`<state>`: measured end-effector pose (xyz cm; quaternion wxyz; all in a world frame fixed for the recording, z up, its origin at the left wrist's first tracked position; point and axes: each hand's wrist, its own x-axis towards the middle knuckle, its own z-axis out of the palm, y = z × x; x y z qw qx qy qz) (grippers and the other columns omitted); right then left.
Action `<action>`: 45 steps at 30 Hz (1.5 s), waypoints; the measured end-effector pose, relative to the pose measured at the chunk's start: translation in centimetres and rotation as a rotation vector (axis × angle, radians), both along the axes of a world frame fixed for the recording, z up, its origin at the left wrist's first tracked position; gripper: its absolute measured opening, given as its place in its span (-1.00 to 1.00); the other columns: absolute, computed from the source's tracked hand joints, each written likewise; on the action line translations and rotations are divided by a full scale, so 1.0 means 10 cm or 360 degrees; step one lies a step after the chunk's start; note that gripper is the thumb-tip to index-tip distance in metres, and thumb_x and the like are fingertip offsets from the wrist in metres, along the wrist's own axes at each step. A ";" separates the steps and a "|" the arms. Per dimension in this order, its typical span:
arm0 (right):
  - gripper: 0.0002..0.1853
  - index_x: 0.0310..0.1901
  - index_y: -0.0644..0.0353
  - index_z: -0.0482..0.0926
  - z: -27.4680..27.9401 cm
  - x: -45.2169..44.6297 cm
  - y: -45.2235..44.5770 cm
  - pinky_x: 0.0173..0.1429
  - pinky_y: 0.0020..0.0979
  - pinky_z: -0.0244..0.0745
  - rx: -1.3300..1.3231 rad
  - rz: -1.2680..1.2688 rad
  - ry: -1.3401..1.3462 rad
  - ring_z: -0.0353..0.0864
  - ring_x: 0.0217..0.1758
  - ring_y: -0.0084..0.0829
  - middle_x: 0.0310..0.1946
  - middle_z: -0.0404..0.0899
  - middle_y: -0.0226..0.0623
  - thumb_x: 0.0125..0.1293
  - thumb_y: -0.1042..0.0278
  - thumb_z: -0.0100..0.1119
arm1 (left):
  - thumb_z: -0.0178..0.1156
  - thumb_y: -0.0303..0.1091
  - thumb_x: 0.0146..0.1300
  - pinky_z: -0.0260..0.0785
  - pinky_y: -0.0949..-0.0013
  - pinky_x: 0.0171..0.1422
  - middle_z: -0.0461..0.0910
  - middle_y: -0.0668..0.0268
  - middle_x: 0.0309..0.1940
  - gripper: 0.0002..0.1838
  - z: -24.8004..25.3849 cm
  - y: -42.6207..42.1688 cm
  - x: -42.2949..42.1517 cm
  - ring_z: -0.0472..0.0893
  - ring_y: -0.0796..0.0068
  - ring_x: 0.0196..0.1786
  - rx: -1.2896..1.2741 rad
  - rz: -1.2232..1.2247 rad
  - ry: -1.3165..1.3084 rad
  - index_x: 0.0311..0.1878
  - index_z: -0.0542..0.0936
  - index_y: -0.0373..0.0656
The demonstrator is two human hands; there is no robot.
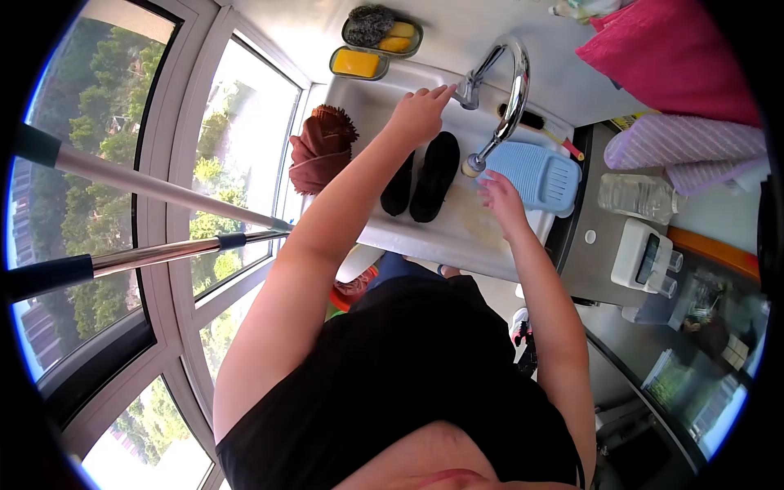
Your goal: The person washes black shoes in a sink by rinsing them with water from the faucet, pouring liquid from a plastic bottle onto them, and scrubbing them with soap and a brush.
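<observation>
My left hand [419,114] reaches to the handle of the chrome faucet [516,90], its fingers stretched out against or just beside it. Below the spout tip, my right hand [501,200] has its fingers apart and holds nothing. Two black shoes lie in the white sink [433,241]: one shoe [435,175] shows whole, the other shoe [397,192] is partly hidden by my left forearm. A blue ridged washboard [531,173] lies at the sink's right side. Behind it is a brush [532,119] with a red-tipped handle.
A brown cloth [322,151] rests on the sink's left edge. Soap [356,63] and a scrubber [370,26] sit in dishes at the back. Right of the sink are a clear plastic container [637,196] and hanging towels [678,61]. Two poles [163,186] cross the left side.
</observation>
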<state>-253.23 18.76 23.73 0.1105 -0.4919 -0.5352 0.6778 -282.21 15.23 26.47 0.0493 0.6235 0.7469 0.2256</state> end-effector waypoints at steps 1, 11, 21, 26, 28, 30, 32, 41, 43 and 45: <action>-0.65 0.25 0.23 0.49 -0.05 -0.22 0.01 0.10 -0.31 0.56 0.0001 -0.0007 -0.0012 0.66 0.07 -0.29 0.09 0.64 -0.22 0.51 0.31 0.05 | 0.12 -0.51 0.16 0.43 0.01 0.32 0.56 0.17 0.30 -0.35 0.00 0.03 -0.02 0.58 0.15 0.25 0.0001 -0.0007 -0.0012 0.40 0.47 0.00; -0.65 0.04 0.34 0.52 -0.71 -0.72 -0.07 0.21 -0.06 0.60 -0.1089 -0.0786 0.0730 0.63 0.12 -0.03 -0.02 0.61 -0.02 0.53 0.18 -0.05 | 0.14 -0.44 0.20 0.40 0.04 0.36 0.55 0.05 0.29 -0.31 -0.01 -0.38 0.04 0.54 0.05 0.30 -0.0238 -0.0106 -0.0364 0.47 0.39 -0.11; -0.61 0.07 0.38 0.57 -0.90 -0.96 -0.28 0.44 -0.14 0.53 -0.1200 -0.0956 0.1162 0.64 0.24 -0.04 0.14 0.63 0.02 0.60 0.17 -0.08 | -0.13 0.02 0.58 0.31 0.20 0.43 0.58 0.15 0.18 -0.44 -1.20 -0.52 1.04 0.54 0.30 0.27 -0.0075 0.1160 -0.3798 0.29 0.46 -0.30; -0.59 0.05 0.27 0.64 -0.90 -0.91 -0.37 0.47 -0.18 0.41 -0.0819 -0.0746 0.0774 0.59 0.33 -0.16 0.19 0.63 0.00 0.63 0.09 -0.09 | -0.13 -0.02 0.59 0.51 0.13 0.16 0.67 0.15 -0.17 -0.57 -1.38 -0.14 1.29 0.66 0.21 -0.03 0.0246 0.1750 -0.3390 -0.04 0.60 -0.16; -0.56 0.09 0.19 0.66 -0.87 -0.87 -0.35 0.42 -0.23 0.39 0.0456 -0.0011 0.0013 0.58 0.32 -0.24 0.17 0.64 0.04 0.63 0.02 -0.10 | -0.07 -0.11 0.57 0.54 0.09 0.08 0.68 0.15 -0.17 -0.65 -1.29 -0.14 1.36 0.67 0.24 -0.04 -0.0007 0.1528 -0.3275 -0.11 0.61 -0.13; -0.54 0.11 0.13 0.67 -0.80 -0.78 -0.22 0.35 -0.24 0.42 0.0839 0.0110 0.0019 0.62 0.26 -0.19 0.09 0.68 0.04 0.58 -0.07 -0.04 | -0.07 -0.11 0.56 0.54 0.07 0.10 0.67 0.17 -0.16 -0.66 -1.20 -0.09 1.39 0.67 0.23 -0.03 -0.0288 0.1230 -0.3097 -0.11 0.61 -0.12; -0.52 0.07 0.21 0.68 -0.48 -0.75 0.10 0.28 -0.19 0.46 -0.0146 0.0813 -0.0829 0.65 0.19 -0.07 0.04 0.72 -0.04 0.54 -0.06 0.01 | -0.07 -0.11 0.55 0.53 0.05 0.12 0.67 0.18 -0.15 -0.66 -1.19 -0.05 1.41 0.67 0.23 -0.02 -0.0586 0.0807 -0.2870 -0.11 0.60 -0.11; -0.63 0.02 0.31 0.61 -1.16 -0.28 -0.22 0.22 -0.19 0.50 0.0609 0.0117 -0.0155 0.67 0.14 -0.10 -0.06 0.72 -0.06 0.53 0.13 0.00 | -0.06 -0.11 0.51 0.50 -0.02 0.21 0.66 0.22 -0.10 -0.69 -1.44 -0.10 1.27 0.66 0.21 0.02 -0.1139 -0.0025 -0.2674 -0.11 0.60 -0.08; -0.63 0.06 0.34 0.58 -1.26 -0.34 -0.27 0.27 -0.21 0.49 0.0299 -0.0179 0.0064 0.65 0.19 -0.11 -0.02 0.71 -0.07 0.54 0.18 -0.02 | -0.12 -0.07 0.50 0.35 -0.08 0.38 0.64 0.25 0.04 -0.65 -1.73 -0.19 1.25 0.58 0.21 0.19 -0.0995 0.0583 -0.3721 0.01 0.58 -0.04; -0.60 0.15 0.41 0.49 -0.93 -0.61 -0.27 0.36 -0.19 0.47 -0.0738 -0.0985 0.0909 0.58 0.29 -0.14 0.10 0.65 -0.08 0.54 0.21 -0.03 | -0.12 -0.08 0.51 0.32 -0.02 0.43 0.63 0.24 0.07 -0.64 -1.73 -0.33 1.23 0.57 0.21 0.22 -0.0550 0.0851 -0.4048 0.03 0.56 -0.08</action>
